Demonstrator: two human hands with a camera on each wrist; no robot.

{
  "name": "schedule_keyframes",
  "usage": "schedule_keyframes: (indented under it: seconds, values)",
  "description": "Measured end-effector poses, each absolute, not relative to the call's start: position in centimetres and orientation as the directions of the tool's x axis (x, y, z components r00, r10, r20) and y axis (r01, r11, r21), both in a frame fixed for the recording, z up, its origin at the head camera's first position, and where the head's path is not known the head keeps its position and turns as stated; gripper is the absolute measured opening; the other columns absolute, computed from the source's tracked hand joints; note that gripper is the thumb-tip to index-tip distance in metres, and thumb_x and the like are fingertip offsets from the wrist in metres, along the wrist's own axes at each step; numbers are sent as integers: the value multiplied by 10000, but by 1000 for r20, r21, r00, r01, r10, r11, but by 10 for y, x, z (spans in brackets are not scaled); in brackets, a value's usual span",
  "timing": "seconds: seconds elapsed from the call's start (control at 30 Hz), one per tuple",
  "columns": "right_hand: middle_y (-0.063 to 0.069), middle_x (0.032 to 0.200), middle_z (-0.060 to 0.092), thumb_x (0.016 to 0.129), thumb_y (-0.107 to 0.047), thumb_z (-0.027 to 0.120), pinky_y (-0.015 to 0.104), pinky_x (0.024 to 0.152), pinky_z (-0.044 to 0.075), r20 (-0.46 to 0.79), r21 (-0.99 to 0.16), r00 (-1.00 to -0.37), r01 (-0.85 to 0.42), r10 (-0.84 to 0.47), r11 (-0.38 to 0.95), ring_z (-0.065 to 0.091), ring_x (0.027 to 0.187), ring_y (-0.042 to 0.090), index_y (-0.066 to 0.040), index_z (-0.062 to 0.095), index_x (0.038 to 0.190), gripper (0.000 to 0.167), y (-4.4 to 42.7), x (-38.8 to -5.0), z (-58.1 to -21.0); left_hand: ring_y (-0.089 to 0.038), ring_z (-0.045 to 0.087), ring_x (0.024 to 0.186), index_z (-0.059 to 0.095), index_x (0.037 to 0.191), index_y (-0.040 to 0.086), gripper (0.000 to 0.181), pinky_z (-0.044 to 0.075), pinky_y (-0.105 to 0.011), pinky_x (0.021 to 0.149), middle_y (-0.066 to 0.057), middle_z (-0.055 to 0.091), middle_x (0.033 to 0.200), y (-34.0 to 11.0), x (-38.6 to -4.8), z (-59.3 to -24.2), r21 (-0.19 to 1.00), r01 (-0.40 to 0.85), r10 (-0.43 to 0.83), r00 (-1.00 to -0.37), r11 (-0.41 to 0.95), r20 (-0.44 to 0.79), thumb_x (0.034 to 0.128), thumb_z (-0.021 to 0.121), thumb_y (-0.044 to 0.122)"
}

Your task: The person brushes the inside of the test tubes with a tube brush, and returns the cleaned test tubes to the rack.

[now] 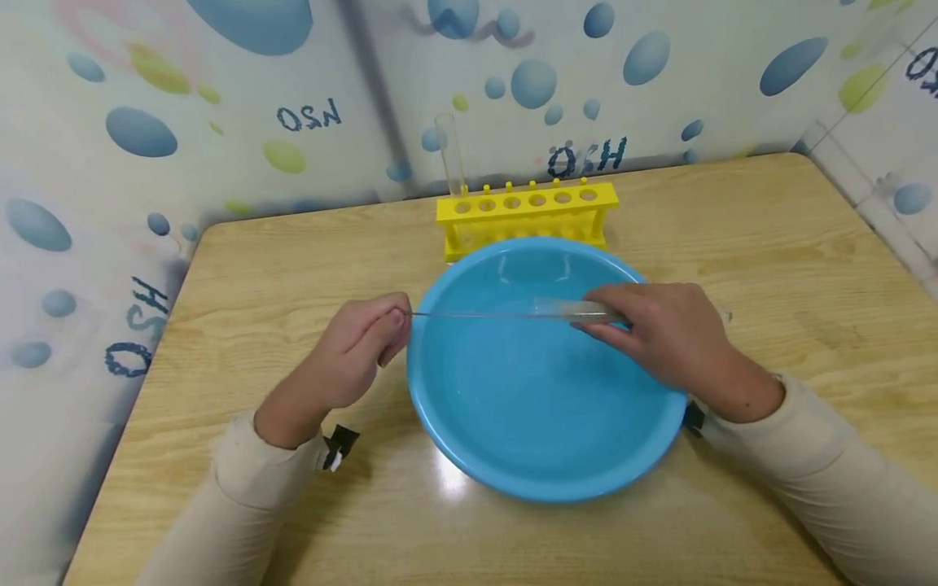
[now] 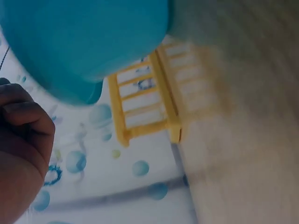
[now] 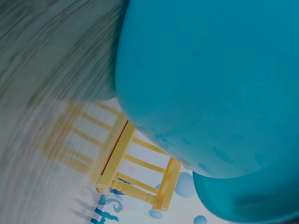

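Over the light-blue basin [image 1: 550,488], my right hand [image 1: 670,334] grips a clear glass test tube [image 1: 551,308] lying nearly level, its closed or open end hard to make out. A thin wire [image 1: 469,315], which looks like the handle of a test tube brush, runs from the tube to my left hand [image 1: 352,350]. My left fingers curl round the wire's end beside the basin's left rim. The bristles are mostly hidden by the tube and the right fingers. In the left wrist view the left hand [image 2: 23,154] shows curled fingers; the right wrist view shows no hand.
Behind the basin stands a yellow test tube rack [image 1: 528,207], with another clear test tube [image 1: 450,155] upright in its leftmost hole. The wooden table [image 1: 769,244] meets a wall [image 1: 476,81] patterned with blue and green drops along its back edge.
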State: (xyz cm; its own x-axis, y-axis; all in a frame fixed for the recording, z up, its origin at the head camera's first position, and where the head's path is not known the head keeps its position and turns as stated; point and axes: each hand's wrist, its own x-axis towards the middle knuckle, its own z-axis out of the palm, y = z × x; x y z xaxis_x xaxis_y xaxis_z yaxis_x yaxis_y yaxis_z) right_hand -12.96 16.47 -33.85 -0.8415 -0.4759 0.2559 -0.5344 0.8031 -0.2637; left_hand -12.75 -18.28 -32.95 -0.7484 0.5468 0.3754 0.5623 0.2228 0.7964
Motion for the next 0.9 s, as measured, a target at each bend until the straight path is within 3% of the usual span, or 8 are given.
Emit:
schedule_keyframes:
  seconds: [0.17,0.67,0.9]
  values:
    - [33,849,768,899,-318,753,272,547,492,251,-268,-837,-543,-487,796,695,671,154,-136,738,1079,256,164,-130,-341,-126,397,519,446,732,75,329,378,-252,492,-16,392,581,-177,-123,-335,809,525,581,-756,263,302,1023,339,-36]
    - [46,843,766,873,-316,778,264,529,468,270,-238,-829,-551,-490,800,675,644,152,-125,745,1043,257,164,-131,-339,-83,408,555,483,778,102,294,388,-240,518,39,406,615,-172,-118,-331,761,548,585,-761,348,281,1029,375,-8]
    - [40,823,764,873,-319,778,265,526,475,265,-233,-828,-552,-494,801,685,649,161,-124,744,1030,253,164,-131,-338,-54,407,565,492,770,128,252,375,-219,515,58,408,616,-163,-118,-335,630,630,580,-745,454,328,995,433,32]
